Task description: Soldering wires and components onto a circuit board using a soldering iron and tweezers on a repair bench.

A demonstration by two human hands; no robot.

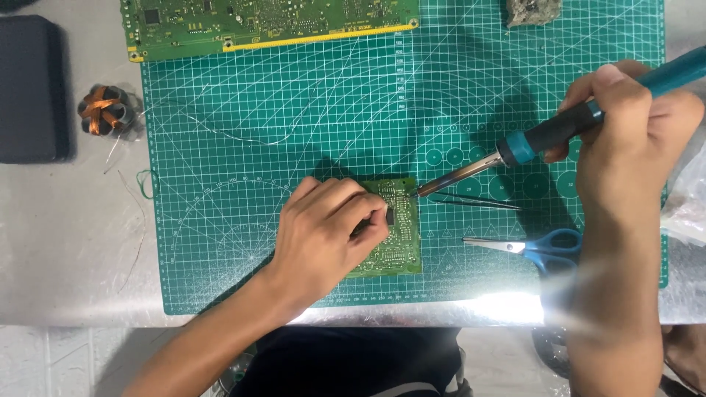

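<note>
Solder work fills the middle of a green cutting mat (309, 110) that covers most of a grey desk (66, 242). The left hand (327, 235) lies over a small green circuit board (401, 235) near the mat's front edge, its fingers curled and pressing the board down, thumb and forefinger pinched together at the board's middle; whether they pinch something between them cannot be told. The right hand (632, 140) is closed around the dark grip of a teal soldering iron (559, 129), held like a pen near the mat's right edge, with the metal tip reaching down and left to touch the small board's upper right corner. Just beside the tip, dark tweezers (478, 201) lie on the mat, and blue-handled scissors (529, 246) lie nearer the front edge, blades pointing left. A larger green circuit board (272, 26) with a yellow strip sits along the mat's back edge. Off the mat's left edge stand a copper-wound coil (105, 110) and a dark flat case (29, 88), with thin wire (243, 136) trailing across the mat's left part.
</note>
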